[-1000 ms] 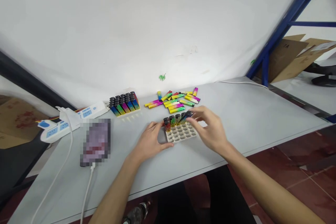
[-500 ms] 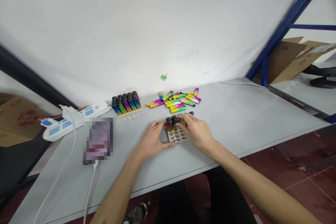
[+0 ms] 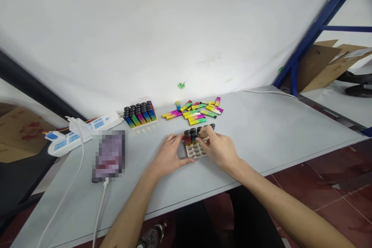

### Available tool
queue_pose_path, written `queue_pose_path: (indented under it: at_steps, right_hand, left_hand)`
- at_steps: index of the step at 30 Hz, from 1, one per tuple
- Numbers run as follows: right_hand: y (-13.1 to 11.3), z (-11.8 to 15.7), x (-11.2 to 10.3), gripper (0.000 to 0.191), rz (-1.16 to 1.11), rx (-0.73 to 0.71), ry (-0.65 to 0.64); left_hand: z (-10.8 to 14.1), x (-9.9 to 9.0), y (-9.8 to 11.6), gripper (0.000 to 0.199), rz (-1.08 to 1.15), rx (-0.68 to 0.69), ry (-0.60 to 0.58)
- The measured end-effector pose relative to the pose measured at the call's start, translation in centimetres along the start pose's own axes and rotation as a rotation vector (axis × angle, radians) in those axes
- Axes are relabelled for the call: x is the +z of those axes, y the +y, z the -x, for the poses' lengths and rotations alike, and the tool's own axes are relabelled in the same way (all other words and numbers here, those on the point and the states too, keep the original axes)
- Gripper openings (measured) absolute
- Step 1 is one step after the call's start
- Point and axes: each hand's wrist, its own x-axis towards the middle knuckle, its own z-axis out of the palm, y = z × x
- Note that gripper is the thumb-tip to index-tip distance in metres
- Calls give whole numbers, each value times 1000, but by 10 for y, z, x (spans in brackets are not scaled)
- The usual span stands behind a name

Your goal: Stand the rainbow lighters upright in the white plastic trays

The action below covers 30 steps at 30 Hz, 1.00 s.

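Observation:
A pale tray [image 3: 195,152] with honeycomb-like holes lies on the table in front of me. Several black-topped, coloured lighters [image 3: 188,138] stand upright in its back and left holes; holes nearer me are bare. My left hand [image 3: 168,154] grips the tray's left side, its thumb along the near edge and its fingertips by the left lighters. Over the right part of the tray is my right hand [image 3: 219,147], thumb and fingers curled together just right of a dark blue lighter [image 3: 194,137]. Whatever lies between those fingers is hidden.
Behind the tray, loose shiny lighters [image 3: 193,113] lie in a heap. A filled block of lighters [image 3: 140,114] stands at the back left. Further left are a power strip [image 3: 87,131], a pixelated flat object [image 3: 109,155] and white cables [image 3: 99,209].
My right hand has shifted slightly right, its fingers coming away from the dark blue lighter's top. My left hand stays on the tray.

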Motion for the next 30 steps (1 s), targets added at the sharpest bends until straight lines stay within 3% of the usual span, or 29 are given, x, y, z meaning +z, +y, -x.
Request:
queue_pose_path:
  at_steps: [5,9,13,17,25,30]
  right_hand:
    - [18,-11,-18,19,-169,73,176]
    - [67,-44,-21,25,-101,144,288]
    - [123,-78,-11,42,189,141,160]
    - [154,-87,-4,45,258,199,72]
    - [161,-80,-8,32,128,245,127]
    - [148,-80,-18,28,-390,335,373]
  left_hand:
    - [0,0,-1,83,-30,-26,-21]
    - [0,1,-2,85,-36,-28,-24]
    - [0,3,-5,83,-25,-26,-9]
    - [-1,5,-7,83,-30,-29,-11]
    - [-2,3,-6,84,-102,-60,-55]
    - [-1,3,-6,82,-95,-52,-47]
